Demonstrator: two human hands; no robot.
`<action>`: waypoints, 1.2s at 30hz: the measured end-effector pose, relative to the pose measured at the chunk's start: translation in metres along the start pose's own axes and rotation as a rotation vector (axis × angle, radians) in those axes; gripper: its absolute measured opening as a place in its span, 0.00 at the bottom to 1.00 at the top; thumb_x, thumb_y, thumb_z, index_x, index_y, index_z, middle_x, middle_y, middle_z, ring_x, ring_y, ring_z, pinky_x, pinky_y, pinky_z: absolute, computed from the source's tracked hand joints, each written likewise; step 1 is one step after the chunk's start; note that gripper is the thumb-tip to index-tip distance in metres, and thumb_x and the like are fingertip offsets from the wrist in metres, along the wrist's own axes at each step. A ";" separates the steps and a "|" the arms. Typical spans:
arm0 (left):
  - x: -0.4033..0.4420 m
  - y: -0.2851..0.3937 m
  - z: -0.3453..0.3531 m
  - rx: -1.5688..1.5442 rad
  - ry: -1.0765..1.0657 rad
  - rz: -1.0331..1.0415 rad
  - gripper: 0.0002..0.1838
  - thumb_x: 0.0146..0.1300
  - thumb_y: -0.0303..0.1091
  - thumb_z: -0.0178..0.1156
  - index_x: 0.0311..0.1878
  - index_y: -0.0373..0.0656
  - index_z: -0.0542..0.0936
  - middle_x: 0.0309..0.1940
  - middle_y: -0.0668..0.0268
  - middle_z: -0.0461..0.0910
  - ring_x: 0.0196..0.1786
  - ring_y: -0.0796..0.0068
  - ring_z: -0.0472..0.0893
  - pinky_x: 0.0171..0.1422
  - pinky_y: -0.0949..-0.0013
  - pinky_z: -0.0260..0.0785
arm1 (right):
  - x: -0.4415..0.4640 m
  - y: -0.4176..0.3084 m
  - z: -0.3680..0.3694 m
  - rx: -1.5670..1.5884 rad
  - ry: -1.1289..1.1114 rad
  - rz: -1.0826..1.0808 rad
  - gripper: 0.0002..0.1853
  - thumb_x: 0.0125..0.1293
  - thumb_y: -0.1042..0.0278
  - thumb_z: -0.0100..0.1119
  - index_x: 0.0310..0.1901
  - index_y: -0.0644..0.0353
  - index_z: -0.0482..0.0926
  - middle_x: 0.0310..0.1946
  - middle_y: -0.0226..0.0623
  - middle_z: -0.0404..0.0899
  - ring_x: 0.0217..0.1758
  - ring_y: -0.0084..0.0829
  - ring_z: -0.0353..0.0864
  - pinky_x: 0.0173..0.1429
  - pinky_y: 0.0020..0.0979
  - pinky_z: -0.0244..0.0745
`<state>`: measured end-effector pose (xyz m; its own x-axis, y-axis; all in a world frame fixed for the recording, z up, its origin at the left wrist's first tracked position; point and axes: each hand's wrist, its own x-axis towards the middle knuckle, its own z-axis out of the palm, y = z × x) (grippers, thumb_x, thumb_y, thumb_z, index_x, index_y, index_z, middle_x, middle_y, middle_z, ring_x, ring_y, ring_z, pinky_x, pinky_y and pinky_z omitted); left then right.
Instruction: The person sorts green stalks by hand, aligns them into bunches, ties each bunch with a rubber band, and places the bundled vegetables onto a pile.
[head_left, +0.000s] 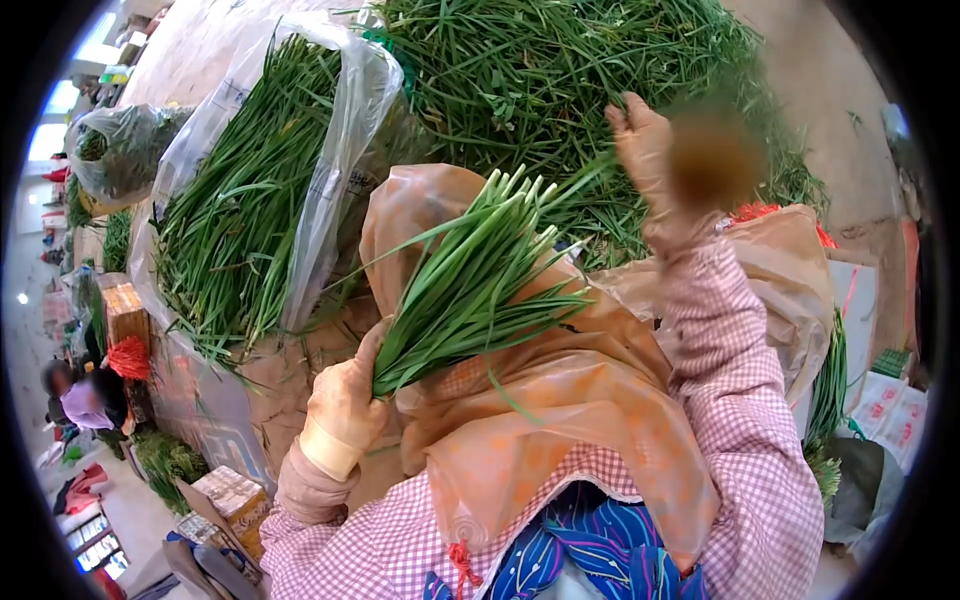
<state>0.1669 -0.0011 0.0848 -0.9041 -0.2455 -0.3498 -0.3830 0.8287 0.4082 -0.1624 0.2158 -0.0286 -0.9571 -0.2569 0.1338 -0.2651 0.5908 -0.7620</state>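
A bunch of green leafy stalks is gripped near its leaf end by my gloved left hand, its pale cut ends fanning up and to the right over my lap. My gloved right hand is raised at the edge of a big heap of loose green leaves, fingers apart, with a few long blades near it. A brown blurred spot covers part of the view beside that wrist. An orange-tinted plastic apron covers my lap and knees.
Left of my knees lies a clear plastic bag full of long green stalks. Farther left are another filled bag, cardboard boxes, red string and a seated person. At right are a white bag and more stalks.
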 end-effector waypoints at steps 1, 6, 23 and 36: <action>0.000 -0.003 0.003 0.029 -0.022 -0.010 0.38 0.51 0.25 0.57 0.70 0.48 0.63 0.30 0.46 0.80 0.36 0.42 0.80 0.40 0.47 0.72 | 0.009 0.012 -0.018 -0.400 -0.168 -0.041 0.14 0.66 0.62 0.58 0.48 0.62 0.73 0.30 0.50 0.80 0.35 0.51 0.81 0.40 0.45 0.75; 0.001 -0.001 0.006 0.089 -0.035 0.014 0.42 0.48 0.25 0.59 0.71 0.46 0.61 0.30 0.48 0.81 0.34 0.43 0.81 0.40 0.48 0.73 | -0.022 -0.045 -0.041 0.174 -0.269 -0.286 0.27 0.63 0.58 0.62 0.63 0.57 0.70 0.49 0.53 0.79 0.57 0.51 0.76 0.62 0.40 0.71; -0.004 -0.001 0.020 -0.143 0.026 -0.038 0.41 0.53 0.23 0.56 0.74 0.48 0.58 0.40 0.46 0.82 0.44 0.42 0.81 0.46 0.54 0.74 | -0.064 -0.065 -0.034 0.189 -0.382 -0.084 0.26 0.61 0.41 0.63 0.36 0.63 0.80 0.27 0.47 0.80 0.33 0.46 0.80 0.40 0.38 0.76; -0.018 -0.024 0.041 -0.225 0.111 -0.036 0.37 0.57 0.27 0.62 0.71 0.44 0.63 0.44 0.50 0.83 0.47 0.48 0.83 0.49 0.60 0.75 | -0.018 0.010 -0.032 -0.485 -0.266 -0.004 0.13 0.65 0.61 0.55 0.48 0.54 0.81 0.36 0.45 0.83 0.41 0.46 0.83 0.44 0.43 0.78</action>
<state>0.2000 0.0044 0.0466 -0.8995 -0.3371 -0.2781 -0.4370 0.6885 0.5788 -0.1513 0.2503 -0.0184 -0.9101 -0.4072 -0.0765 -0.3523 0.8577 -0.3746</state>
